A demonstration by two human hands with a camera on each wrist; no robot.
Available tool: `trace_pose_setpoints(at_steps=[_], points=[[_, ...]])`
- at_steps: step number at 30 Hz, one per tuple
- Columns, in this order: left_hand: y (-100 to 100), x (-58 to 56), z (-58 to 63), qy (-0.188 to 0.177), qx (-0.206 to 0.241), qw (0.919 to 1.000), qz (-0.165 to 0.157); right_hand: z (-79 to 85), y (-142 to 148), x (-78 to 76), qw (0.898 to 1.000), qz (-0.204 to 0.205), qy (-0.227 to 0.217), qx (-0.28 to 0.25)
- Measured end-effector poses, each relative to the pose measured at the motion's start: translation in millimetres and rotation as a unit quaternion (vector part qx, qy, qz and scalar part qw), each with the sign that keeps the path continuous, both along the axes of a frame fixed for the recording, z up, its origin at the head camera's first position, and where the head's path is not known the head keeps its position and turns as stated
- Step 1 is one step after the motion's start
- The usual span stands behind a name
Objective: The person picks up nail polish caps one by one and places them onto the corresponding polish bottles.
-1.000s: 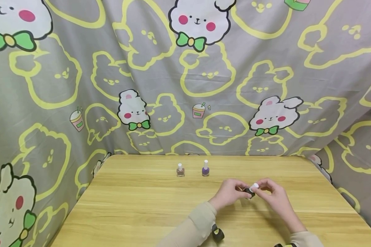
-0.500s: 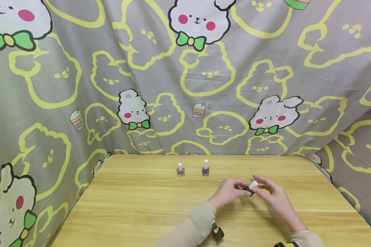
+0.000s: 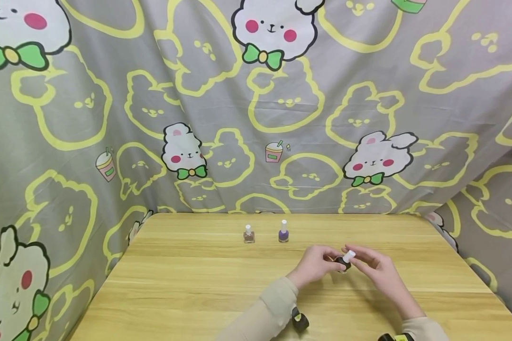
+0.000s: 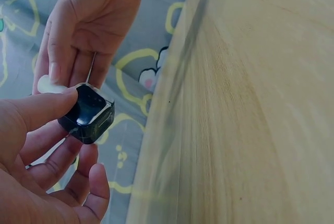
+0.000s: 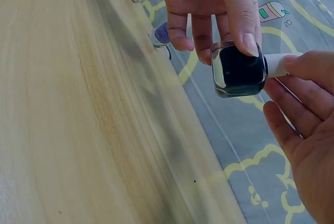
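A black nail polish bottle (image 5: 240,72) with a white cap (image 3: 349,256) is held tilted above the table, its cap pointing up to the right in the head view. My left hand (image 3: 316,265) pinches the dark glass body between thumb and fingers. On the white cap, my right hand (image 3: 377,267) has its thumb and fingertips closed. The left wrist view shows the square glass base (image 4: 90,113) facing that camera, with the cap partly covered by fingers. Cap and bottle are joined in the right wrist view.
Toward the back of the wooden table (image 3: 187,279) stand a brownish-pink nail polish bottle (image 3: 249,236) and a purple one (image 3: 283,234), both upright with white caps. A patterned grey curtain (image 3: 222,109) hangs behind the table and along its sides.
The black bottle and both hands stay in nearly the same place. The right hand's fingers have shifted slightly on the cap, and more of the cap shows now.
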State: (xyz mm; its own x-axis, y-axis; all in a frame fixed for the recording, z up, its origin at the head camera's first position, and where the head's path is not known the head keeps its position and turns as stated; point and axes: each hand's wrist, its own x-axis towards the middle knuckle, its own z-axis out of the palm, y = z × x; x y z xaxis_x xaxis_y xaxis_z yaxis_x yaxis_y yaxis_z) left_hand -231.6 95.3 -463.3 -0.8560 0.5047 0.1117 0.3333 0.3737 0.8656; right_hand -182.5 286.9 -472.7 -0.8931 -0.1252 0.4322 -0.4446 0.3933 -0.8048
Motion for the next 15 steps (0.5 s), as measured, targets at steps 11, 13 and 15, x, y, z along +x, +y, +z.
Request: trace_pose_setpoints(at_steps=[11,13,15], points=[[0.9,1.6,-0.3,0.007,-0.003,1.0000,-0.001,3.4,-6.4,2.0,0.996,-0.081,0.004,0.031],[1.4,1.7,-0.7,0.009,-0.003,0.9999,-0.005,3.3,-7.7,1.6,0.994,-0.101,-0.007,0.034],[1.8,1.8,-1.2,0.013,-0.002,0.9999,-0.008,2.6,-8.5,0.9,0.993,-0.116,-0.013,0.037]])
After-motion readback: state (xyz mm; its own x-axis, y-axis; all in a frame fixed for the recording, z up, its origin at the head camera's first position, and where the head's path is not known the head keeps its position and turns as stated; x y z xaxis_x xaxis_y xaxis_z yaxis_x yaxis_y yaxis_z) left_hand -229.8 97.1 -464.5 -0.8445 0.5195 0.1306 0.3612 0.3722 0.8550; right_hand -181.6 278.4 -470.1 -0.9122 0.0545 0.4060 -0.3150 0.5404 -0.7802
